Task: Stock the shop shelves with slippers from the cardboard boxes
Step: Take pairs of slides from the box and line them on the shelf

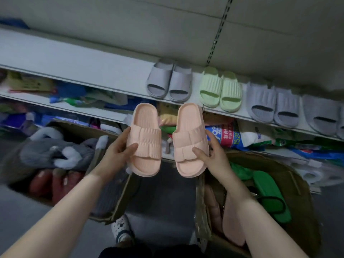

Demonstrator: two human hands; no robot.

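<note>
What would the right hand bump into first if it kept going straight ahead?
Probably the shelf edge, around the gap between the grey pair and the green pair. The pink slipper held by the right hand would get there first. Depth is hard to judge.

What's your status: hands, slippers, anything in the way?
Left hand grips one pink slipper, right hand grips the other pink slipper. Both held below the shelf, not yet placed. Nothing blocks the gap left of the grey slipper pair.

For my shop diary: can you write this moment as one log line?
left hand: holds left pink slipper | right hand: holds right pink slipper | both: unshelved | shelf: grey pairs, green pair
</note>
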